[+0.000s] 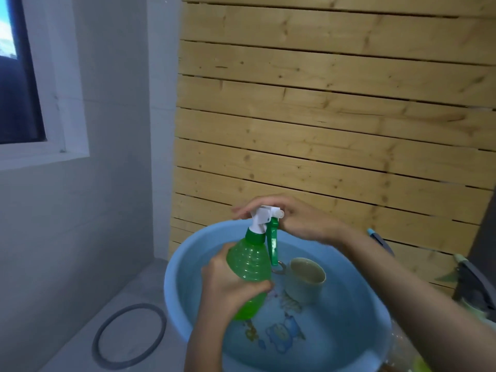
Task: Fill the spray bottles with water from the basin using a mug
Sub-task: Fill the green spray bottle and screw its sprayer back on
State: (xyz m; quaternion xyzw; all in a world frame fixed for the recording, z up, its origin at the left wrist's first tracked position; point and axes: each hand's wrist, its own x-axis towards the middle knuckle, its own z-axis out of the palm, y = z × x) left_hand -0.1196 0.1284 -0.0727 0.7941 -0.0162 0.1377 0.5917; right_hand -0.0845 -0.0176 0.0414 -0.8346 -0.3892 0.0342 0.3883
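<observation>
Fingers [217,261] of the left hand [230,288] grip the green bottle [249,261] — tilted over the blue basin [171,277]. The right hand [298,221] curls round its white spray head [268,213]; the mug [306,277] sits in the water.

Bottle [249,264]: see-through bright green body with a faint bumpy pattern; darker green collar and trigger; white spray head.
Basin [171,285]: light blue all over; cartoon figures printed on its bottom in darker blue, brown and white.
Mug [303,288]: inside the basin, pale grey-green outside, dull beige inside.
Ring [96,342]: left of the basin, dark grey.
Floor [139,285]: left of the basin, plain mid grey.
Planks [322,130]: behind the basin, pale yellow wood with brown knots and thin dark lines between boards.
Wall [94,224]: left of the basin, whitish grey.
Window frame [69,103]: up and left of the basin, white.
</observation>
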